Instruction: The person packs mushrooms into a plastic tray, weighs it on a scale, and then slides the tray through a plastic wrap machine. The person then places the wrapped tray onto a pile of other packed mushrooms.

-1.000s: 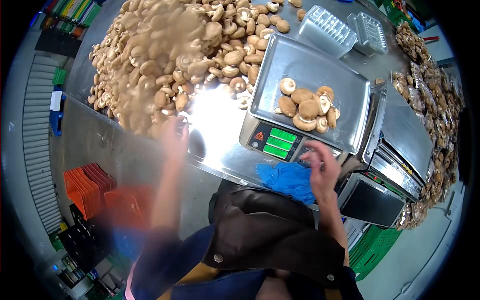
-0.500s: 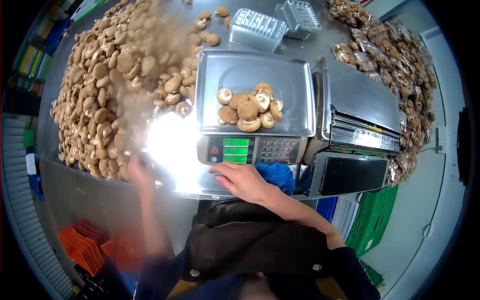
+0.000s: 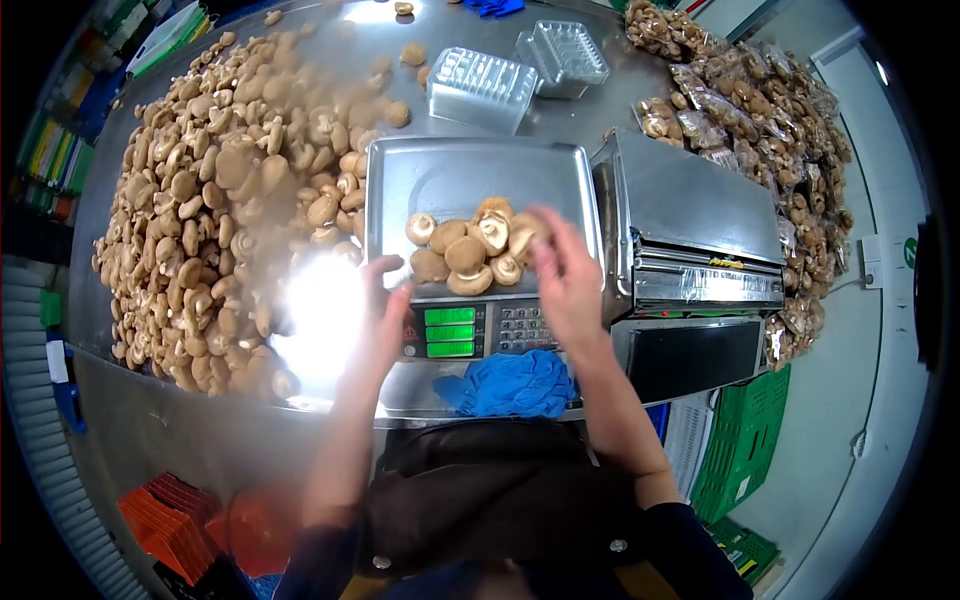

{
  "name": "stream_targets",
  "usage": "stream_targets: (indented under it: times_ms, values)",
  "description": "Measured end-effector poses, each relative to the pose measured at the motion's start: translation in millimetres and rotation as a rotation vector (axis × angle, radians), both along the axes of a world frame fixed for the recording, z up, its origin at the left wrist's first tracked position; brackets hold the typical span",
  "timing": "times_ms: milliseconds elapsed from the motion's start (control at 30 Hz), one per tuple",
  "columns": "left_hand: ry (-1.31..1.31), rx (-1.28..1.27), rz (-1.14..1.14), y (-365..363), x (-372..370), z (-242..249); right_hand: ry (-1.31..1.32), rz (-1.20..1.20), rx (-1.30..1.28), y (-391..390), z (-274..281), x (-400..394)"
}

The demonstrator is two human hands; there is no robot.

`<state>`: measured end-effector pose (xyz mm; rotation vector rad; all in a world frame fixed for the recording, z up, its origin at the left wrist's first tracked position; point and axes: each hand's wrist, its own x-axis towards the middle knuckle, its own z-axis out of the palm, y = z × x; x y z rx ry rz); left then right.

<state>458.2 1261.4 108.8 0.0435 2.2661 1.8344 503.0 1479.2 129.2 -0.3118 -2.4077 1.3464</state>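
Brown shiitake mushrooms (image 3: pixel 465 255) lie grouped on the metal plate (image 3: pixel 480 165) of a weighing scale, with a hint of clear plastic around them. My right hand (image 3: pixel 570 290) reaches in from the right, its fingers closed on a mushroom (image 3: pixel 526 236) at the right side of the group. At the plate's front left corner is my left hand (image 3: pixel 380 315), thumb and forefinger apart, beside the group. Green digits glow on the scale's display (image 3: pixel 450 332), too blurred to read. A crumpled blue cloth or glove (image 3: pixel 510 384) rests before the keypad.
A large heap of loose mushrooms (image 3: pixel 190 220) covers the left of the steel table. Clear plastic trays (image 3: pixel 482 88) stand behind the scale. Right of it sits a metal wrapping machine (image 3: pixel 700 215), with bagged mushrooms (image 3: pixel 770 130) piled beyond. Orange crates (image 3: pixel 170 520) are low at left.
My left hand has come from the heap to the scale's left corner. My right hand has moved from below the display up to a mushroom on the plate. The view has shifted slightly.
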Motion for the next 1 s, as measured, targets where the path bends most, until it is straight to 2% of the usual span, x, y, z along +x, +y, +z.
stream_targets:
  times_ms: [67,167,200,300,333,433,467,567,600,700,800,900,967,1000]
  values:
    - [-0.007,-0.003,0.055,9,-14,-19,0.028,-0.063,0.041,18,-3,-13]
    - [-0.023,-0.116,0.046,16,-26,-40,-0.055,0.095,0.243,33,-53,-23]
    - [-0.023,-0.165,0.044,19,-28,-42,-0.029,0.113,0.195,31,-59,-23]
    - [-0.146,-0.130,0.047,14,-36,-38,-0.086,0.015,-0.200,37,-65,-22]
    - [-0.126,-0.157,0.041,11,-38,-45,-0.012,0.002,-0.364,41,-77,-28]
    - [-0.183,-0.213,-0.061,4,-44,-48,-0.094,0.021,-0.403,41,-70,-28]
    - [-0.138,-0.190,-0.052,4,-42,-50,-0.018,0.022,-0.388,39,-73,-29]
    - [-0.130,-0.213,-0.077,3,-44,-55,-0.084,0.086,0.005,38,-67,-24]
    - [-0.129,-0.210,-0.081,3,-45,-54,-0.008,0.053,0.114,34,-69,-22]
    - [-0.120,-0.202,-0.106,2,-46,-52,0.018,0.075,0.031,38,-82,-24]
    - [-0.047,-0.250,-0.133,-3,-52,-67,-0.093,-0.087,-0.211,40,-81,-28]
    - [-0.016,-0.264,-0.121,-4,-55,-81,-0.318,0.003,-0.133,41,-69,-32]
    - [-0.186,-0.105,-0.154,-9,-63,-73,-0.286,0.002,-0.140,40,-65,-33]
    - [-0.163,-0.088,-0.134,-8,-60,-67,-0.256,0.011,-0.135,41,-63,-31]
